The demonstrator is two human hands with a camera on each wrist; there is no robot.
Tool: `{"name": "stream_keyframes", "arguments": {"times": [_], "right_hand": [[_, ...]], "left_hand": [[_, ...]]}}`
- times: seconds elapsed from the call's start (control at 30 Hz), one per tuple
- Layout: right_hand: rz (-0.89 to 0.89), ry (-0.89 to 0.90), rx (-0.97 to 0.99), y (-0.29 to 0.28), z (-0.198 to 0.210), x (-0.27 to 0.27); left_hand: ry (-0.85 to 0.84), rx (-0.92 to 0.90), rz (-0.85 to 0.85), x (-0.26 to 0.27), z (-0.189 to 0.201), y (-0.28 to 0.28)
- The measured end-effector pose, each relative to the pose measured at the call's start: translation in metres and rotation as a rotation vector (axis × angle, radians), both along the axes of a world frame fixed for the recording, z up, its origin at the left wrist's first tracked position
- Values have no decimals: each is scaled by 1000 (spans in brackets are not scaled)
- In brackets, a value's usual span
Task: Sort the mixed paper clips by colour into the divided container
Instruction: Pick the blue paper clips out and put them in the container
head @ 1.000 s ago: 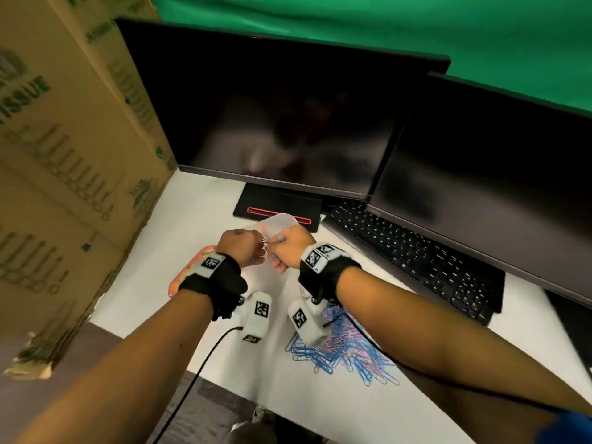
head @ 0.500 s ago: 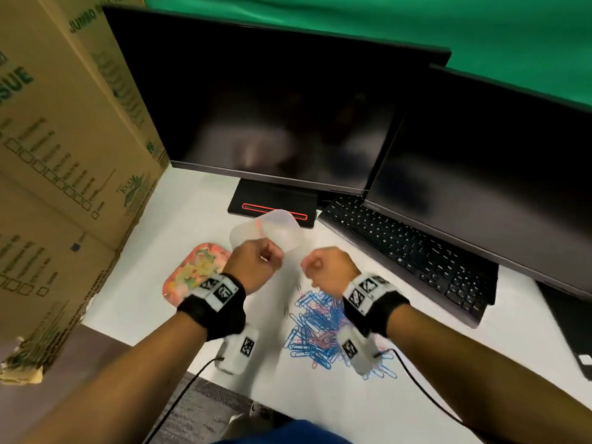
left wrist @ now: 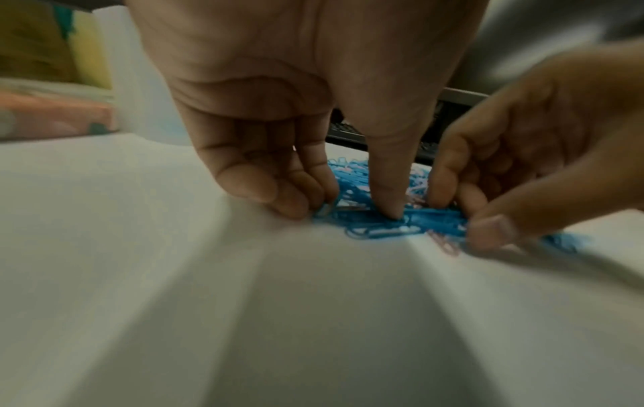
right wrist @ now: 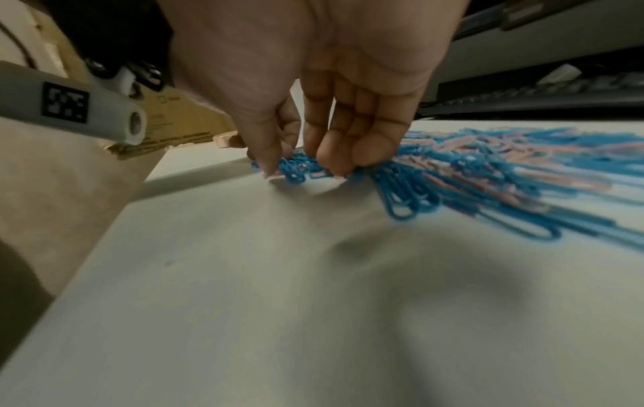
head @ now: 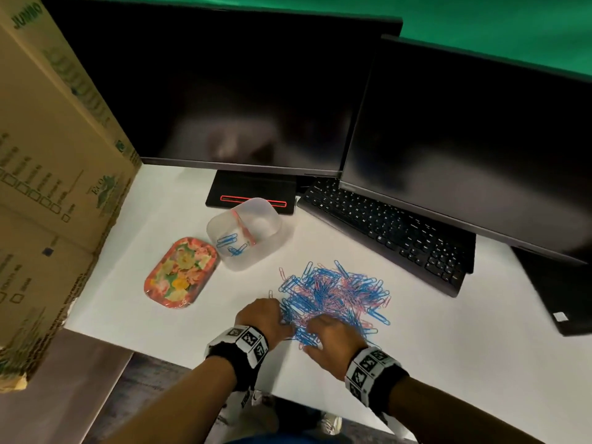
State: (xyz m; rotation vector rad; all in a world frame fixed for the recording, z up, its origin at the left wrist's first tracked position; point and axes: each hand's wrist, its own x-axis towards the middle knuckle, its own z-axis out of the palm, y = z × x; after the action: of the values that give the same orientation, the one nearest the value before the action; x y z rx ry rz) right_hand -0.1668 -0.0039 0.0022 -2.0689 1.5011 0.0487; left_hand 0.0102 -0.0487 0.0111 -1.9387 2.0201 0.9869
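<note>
A heap of blue and pink paper clips [head: 333, 294] lies on the white table. Behind it to the left stands the translucent divided container [head: 272, 219], with a few blue clips [head: 229, 243] in its left compartment and pink along the divider. Both hands are down at the heap's near edge. My left hand [head: 278, 318] curls its fingers and thumb onto blue clips [left wrist: 376, 223] at the left corner. Beside it, my right hand [head: 315, 331] pinches a small bunch of blue clips [right wrist: 294, 168] between thumb and fingers. The fingertips are hidden in the head view.
A floral tray [head: 181, 272] lies left of the container. A black keyboard [head: 384, 225] and two dark monitors [head: 240, 91] stand behind, and a cardboard box [head: 48, 187] walls the left side. The table's near edge [head: 160, 346] runs just below my wrists.
Both hands came back from near the container, moved apart, then dropped onto the near edge of the clip heap. The container now shows uncovered.
</note>
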Motion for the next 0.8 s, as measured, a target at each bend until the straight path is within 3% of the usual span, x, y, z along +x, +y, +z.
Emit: {"name": "stream_keyframes", "arguments": {"times": [0.23,0.37,0.57,0.7,0.8], "right_hand": [[-79,-41,-27,-8,-8,-1],[-39,-9,-61,-10,-8,-3],[53,37,-113,-12,-15,-4],[99,136,-152,-17,-20,0],[103,110,-204,-22,-27,-2]], "left_hand": [[76,-32,72,7,-9,-3],[223,-12,236,13,-7,-6],[427,-3,302,29,1,-8],[580,87,510,37,-1,-10],[623,118,601,37,-8,-10]]}}
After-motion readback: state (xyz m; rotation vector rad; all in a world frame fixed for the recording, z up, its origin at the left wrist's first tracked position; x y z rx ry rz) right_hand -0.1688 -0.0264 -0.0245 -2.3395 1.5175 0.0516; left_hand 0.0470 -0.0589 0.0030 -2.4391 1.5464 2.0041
